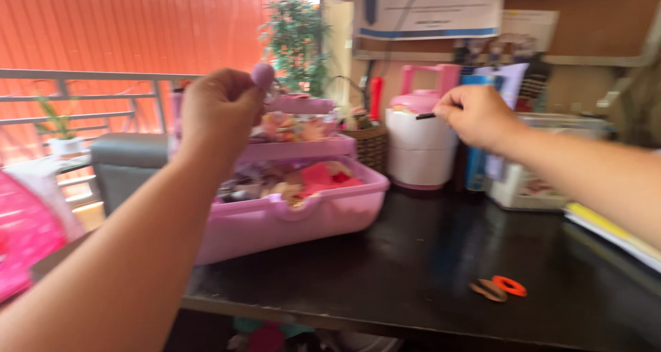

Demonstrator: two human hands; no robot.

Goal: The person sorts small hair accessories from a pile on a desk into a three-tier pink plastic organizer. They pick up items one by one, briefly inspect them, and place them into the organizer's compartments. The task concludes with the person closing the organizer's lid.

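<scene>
Organizer (296, 221), pink, tiered, trays fanned open, at 9 o'clock on the black bench (413, 269). Left hand (220, 111) raised above it, fingers closed round the lilac handle knob (263, 74). Right hand (478, 114) at 1 o'clock, fingers pinched on a thin dark clip (425, 116). Judged mid-sorting; next calls for a steady hold and a careful aim. Orange rings (501, 287) at 5 o'clock.

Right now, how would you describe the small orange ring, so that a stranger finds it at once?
Start at the black table. Go to its front right part, away from the pink tiered box. There lies the orange ring, flat, beside a brownish oval piece; only the ring is bright orange and open in the middle.
</scene>
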